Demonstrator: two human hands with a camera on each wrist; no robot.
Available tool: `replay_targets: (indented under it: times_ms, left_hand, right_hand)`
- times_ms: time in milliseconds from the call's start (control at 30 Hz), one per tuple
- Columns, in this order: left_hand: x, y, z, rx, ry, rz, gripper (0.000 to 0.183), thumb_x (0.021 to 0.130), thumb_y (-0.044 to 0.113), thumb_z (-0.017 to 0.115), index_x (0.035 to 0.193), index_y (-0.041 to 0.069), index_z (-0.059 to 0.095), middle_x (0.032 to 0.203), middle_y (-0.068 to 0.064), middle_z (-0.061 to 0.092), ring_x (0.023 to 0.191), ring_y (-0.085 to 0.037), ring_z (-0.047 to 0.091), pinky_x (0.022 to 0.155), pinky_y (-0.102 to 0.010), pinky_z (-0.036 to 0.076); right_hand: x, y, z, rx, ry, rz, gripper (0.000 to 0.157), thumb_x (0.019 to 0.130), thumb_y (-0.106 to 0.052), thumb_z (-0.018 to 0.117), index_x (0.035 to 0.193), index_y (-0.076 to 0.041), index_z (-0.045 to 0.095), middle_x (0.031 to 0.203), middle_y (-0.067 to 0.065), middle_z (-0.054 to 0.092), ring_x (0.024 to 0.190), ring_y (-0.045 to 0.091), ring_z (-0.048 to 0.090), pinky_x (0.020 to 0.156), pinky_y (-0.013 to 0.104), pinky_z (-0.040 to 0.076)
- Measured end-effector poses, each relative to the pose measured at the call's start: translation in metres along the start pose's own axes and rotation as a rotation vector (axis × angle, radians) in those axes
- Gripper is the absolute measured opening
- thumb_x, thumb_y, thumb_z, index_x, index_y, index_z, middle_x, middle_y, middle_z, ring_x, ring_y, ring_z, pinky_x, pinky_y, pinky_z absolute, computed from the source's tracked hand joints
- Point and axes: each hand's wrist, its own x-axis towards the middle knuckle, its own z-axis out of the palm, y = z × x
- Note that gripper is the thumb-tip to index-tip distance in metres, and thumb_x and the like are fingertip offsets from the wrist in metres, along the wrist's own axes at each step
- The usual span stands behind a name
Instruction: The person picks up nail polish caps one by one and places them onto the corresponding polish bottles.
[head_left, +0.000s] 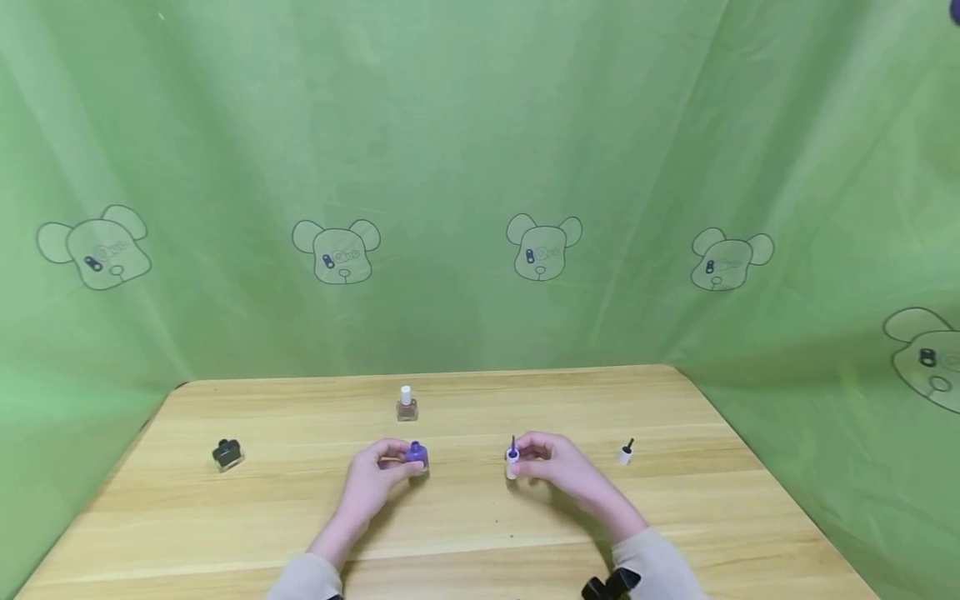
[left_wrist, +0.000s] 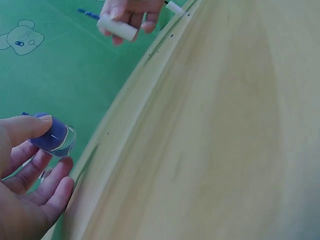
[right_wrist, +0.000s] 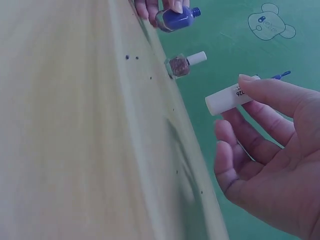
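Observation:
My left hand (head_left: 372, 481) pinches an uncapped nail polish bottle (head_left: 417, 455) of purple polish between thumb and fingers. In the left wrist view, clear glass shows at the base of this purple bottle (left_wrist: 54, 135). To the right, my right hand (head_left: 558, 468) pinches a white nail polish cap (head_left: 512, 464), its purple-coated brush (head_left: 513, 443) pointing up. Printed characters show on the white cap (right_wrist: 225, 101) in the right wrist view. The two hands are apart, bottle and cap not touching.
A capped brownish-pink nail polish bottle (head_left: 407, 407) stands at the back middle. An uncapped black polish bottle (head_left: 228, 454) is at the left. Right of my right hand, another white cap (head_left: 626, 456) stands with its dark brush up. Small dark specks dot the wooden table (head_left: 450, 575).

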Motion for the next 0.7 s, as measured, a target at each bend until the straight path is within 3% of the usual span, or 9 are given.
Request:
replay_targets:
  times_ms: [367, 533, 700]
  left_hand:
    - [0.001, -0.002, 0.007, -0.016, -0.036, -0.006, 0.031, 0.076, 0.012, 0.08, 0.104, 0.004, 0.068, 0.102, -0.011, 0.068, 0.085, -0.017, 0.069, 0.083, -0.032, 0.057]
    - [-0.001, -0.002, 0.009, -0.077, -0.081, -0.005, 0.033, 0.079, 0.009, 0.078, 0.108, 0.0, 0.064, 0.107, -0.016, 0.068, 0.091, -0.022, 0.071, 0.081, -0.029, 0.059]
    - [0.0, -0.002, 0.009, -0.125, -0.121, -0.007, 0.036, 0.08, 0.01, 0.077, 0.111, -0.001, 0.063, 0.109, -0.017, 0.068, 0.094, -0.023, 0.071, 0.08, -0.026, 0.059]
  right_hand:
    - [0.021, -0.01, 0.009, 0.07, -0.015, -0.034, 0.036, 0.085, -0.013, 0.072, 0.114, 0.004, 0.059, 0.118, 0.028, 0.064, 0.096, 0.013, 0.064, 0.088, 0.033, 0.055]
    - [0.024, -0.011, 0.01, 0.094, -0.012, -0.046, 0.035, 0.085, -0.013, 0.072, 0.113, 0.004, 0.059, 0.116, 0.026, 0.066, 0.094, 0.014, 0.067, 0.088, 0.033, 0.055]
    - [0.022, -0.014, 0.01, 0.093, 0.004, -0.043, 0.036, 0.086, -0.014, 0.072, 0.114, 0.004, 0.058, 0.106, 0.019, 0.068, 0.088, 0.019, 0.065, 0.086, 0.046, 0.056]
